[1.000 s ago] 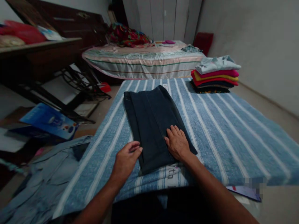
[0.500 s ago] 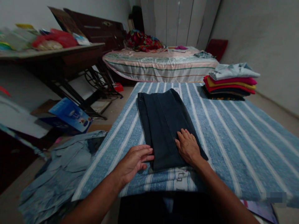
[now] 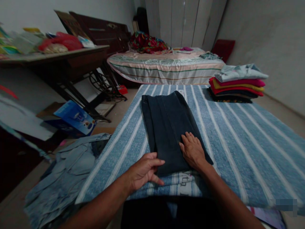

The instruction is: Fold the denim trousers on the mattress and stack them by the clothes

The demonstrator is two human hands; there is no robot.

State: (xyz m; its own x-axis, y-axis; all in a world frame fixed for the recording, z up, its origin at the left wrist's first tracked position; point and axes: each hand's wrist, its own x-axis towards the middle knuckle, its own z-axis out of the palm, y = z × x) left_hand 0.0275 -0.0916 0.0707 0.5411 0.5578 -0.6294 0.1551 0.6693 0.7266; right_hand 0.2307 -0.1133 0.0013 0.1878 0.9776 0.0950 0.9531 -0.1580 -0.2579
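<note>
Dark blue folded trousers (image 3: 166,127) lie lengthwise on a blue-and-white striped cloth (image 3: 228,143), a seam running down them. On their lower right part my right hand (image 3: 193,150) rests flat, palm down, fingers stretched out. My left hand (image 3: 146,171) is at the lower left corner of the trousers, with thumb and fingers apart. Its upper fingers overlap the edge of the fabric; the thumb side is over the striped cloth in front. Neither hand grips anything.
A stack of folded clothes (image 3: 237,84) stands at the back right of the cloth. Light denim clothes (image 3: 69,178) are heaped at the left. Beyond are a bed (image 3: 166,68), a sewing machine table (image 3: 71,55) with bags on it, and a blue box (image 3: 75,117) on the floor.
My left hand has moved slightly right and down at the trousers' corner, its thumb and fingers spreading apart. My right hand stays flat in place. The view has shifted a little.
</note>
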